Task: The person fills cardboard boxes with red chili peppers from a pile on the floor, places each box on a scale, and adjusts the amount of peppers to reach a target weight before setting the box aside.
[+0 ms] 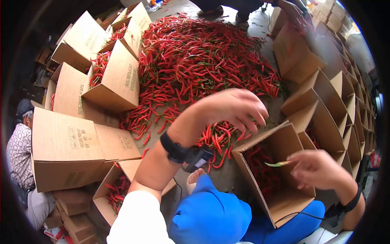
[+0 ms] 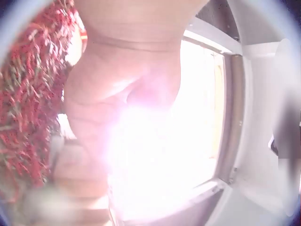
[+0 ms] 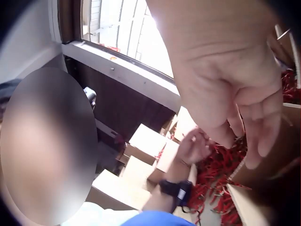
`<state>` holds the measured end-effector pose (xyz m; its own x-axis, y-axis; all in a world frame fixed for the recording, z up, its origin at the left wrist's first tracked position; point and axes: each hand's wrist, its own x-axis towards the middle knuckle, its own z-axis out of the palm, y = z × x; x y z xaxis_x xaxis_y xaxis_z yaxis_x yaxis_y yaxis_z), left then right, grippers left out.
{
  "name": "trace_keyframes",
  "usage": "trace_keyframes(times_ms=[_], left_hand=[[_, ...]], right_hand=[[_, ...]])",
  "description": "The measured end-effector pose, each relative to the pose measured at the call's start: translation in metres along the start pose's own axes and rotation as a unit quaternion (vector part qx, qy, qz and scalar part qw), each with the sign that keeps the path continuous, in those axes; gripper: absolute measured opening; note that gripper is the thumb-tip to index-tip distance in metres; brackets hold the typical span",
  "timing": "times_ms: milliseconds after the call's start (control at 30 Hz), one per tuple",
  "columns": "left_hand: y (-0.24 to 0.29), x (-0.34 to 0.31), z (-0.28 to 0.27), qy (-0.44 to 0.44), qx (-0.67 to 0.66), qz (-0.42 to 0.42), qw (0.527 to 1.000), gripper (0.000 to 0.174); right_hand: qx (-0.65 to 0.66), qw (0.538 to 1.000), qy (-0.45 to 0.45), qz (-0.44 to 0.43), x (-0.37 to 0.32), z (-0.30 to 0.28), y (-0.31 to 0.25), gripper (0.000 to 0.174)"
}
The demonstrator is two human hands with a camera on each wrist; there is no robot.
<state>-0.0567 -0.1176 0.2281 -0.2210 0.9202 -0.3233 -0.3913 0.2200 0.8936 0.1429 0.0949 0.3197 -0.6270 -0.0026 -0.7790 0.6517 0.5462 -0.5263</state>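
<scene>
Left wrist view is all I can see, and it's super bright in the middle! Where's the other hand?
Observer: The right hand is at an open cardboard box.
Operator: Ooh, is anything in that box?
Observer: Yes, red chilies lie inside it.
Operator: Is that hand holding something?
Observer: A thin, greenish thing shows right by its fingertips, but it's too blurred to tell if they grip it.
</scene>
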Motion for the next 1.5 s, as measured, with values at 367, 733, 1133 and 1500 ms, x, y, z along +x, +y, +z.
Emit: trace_keyframes(times_ms=[367, 733, 1133, 1500], left_hand=[[-0.136, -0.002, -0.253, 0.633, -0.028, -0.022, 0.774, 0.099], [-0.130, 0.035, -0.379, 0.708, 0.205, -0.147, 0.660, 0.115], [-0.133, 0.036, -0.331, 0.564, 0.264, -0.053, 0.781, 0.072], [-0.156, 0.066, -0.321, 0.560, -0.084, 0.058, 0.822, 0.077]], right_hand=[[0.288, 0.940, 0.011, -0.183, 0.264, -0.054, -0.222, 0.082], [0.322, 0.923, 0.208, 0.021, 0.481, -0.036, -0.166, 0.110], [0.290, 0.948, 0.122, -0.042, 0.496, 0.004, -0.196, 0.119], [0.315, 0.937, 0.079, -0.127, 0.497, 0.027, -0.176, 0.077]])
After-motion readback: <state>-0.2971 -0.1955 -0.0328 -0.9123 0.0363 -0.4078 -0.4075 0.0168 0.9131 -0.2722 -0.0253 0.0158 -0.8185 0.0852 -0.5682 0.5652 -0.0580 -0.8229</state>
